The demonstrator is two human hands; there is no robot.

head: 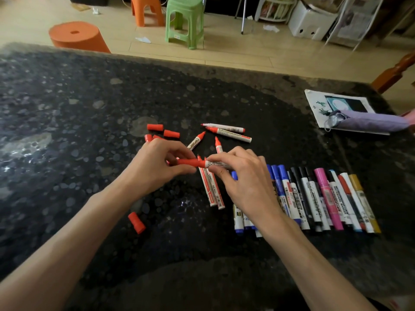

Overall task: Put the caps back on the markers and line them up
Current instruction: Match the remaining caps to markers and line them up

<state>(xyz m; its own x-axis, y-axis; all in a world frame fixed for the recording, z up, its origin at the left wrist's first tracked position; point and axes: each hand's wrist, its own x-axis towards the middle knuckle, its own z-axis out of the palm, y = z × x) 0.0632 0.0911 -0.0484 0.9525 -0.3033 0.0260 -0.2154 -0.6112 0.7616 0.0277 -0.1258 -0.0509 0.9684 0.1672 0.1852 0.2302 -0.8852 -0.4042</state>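
Forearms (67, 243) span near tabletop (67, 108) edge | left hand (157, 162) pinches red cap (190, 163) | right hand (242, 178) pinches marker (216, 164) barrel, above tabletop centre | likely light, rigid, slick plastic: grip mid-barrel, push cap axially

A: Left hand (161, 162)?
B: Forearm angled inward; thumb and fingers pinch one end of a marker (190, 163).
A: Right hand (244, 182)?
B: Forearm angled inward, palm down; fingertips pinch the marker's other end.
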